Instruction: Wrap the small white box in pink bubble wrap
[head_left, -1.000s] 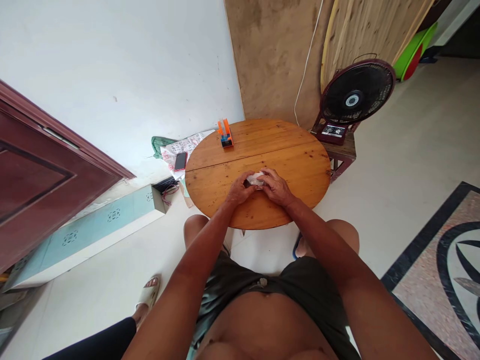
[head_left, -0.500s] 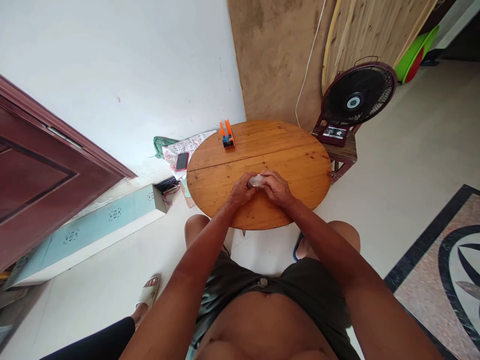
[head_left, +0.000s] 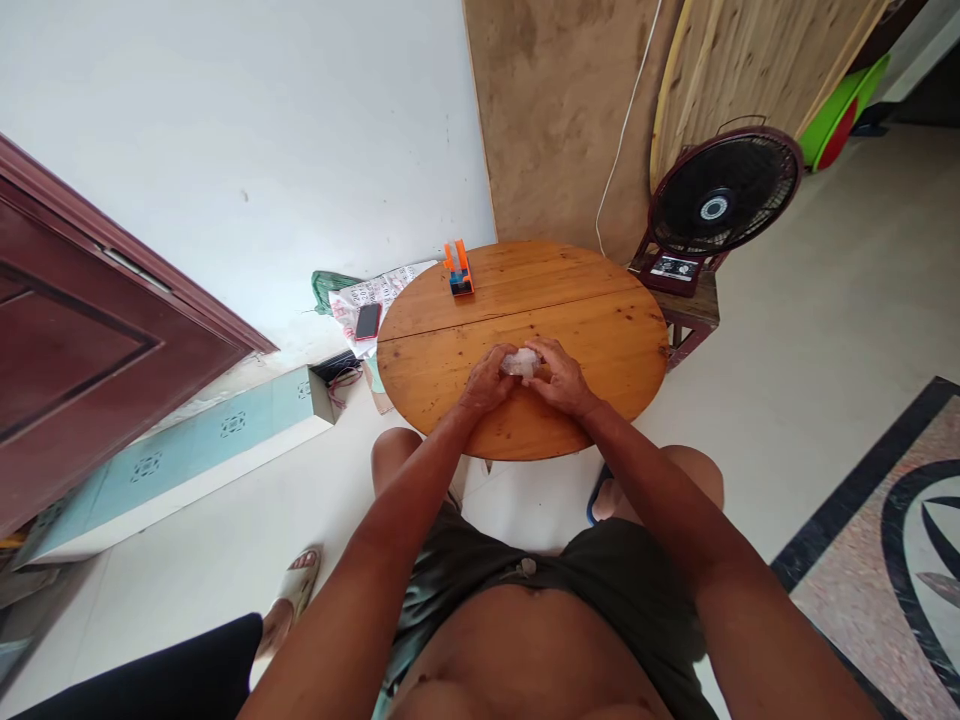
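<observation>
A small, clear, plastic-looking object [head_left: 520, 363] is between my hands, over the front half of the oval wooden table [head_left: 435, 375]. Its exact kind is too small to make out. My left hand [head_left: 489, 378] grips its left end with curled fingers. At its right end, my right hand [head_left: 559, 377] has thumb and fingers bent around it. Parts of both ends are hidden by my fingers. Farther back on the table stands an orange tape dispenser [head_left: 458, 268], apart from both hands.
A fan [head_left: 716, 208] stands on a wooden stool [head_left: 694, 310] to the right of the table. Left of the table, a phone [head_left: 367, 321] lies on printed sacking [head_left: 394, 280]. Another person's sandalled foot [head_left: 300, 585] is at lower left.
My right hand has shifted slightly to the right and its fingers have spread a little, so more of the clear object shows. The whole view has moved slightly.
</observation>
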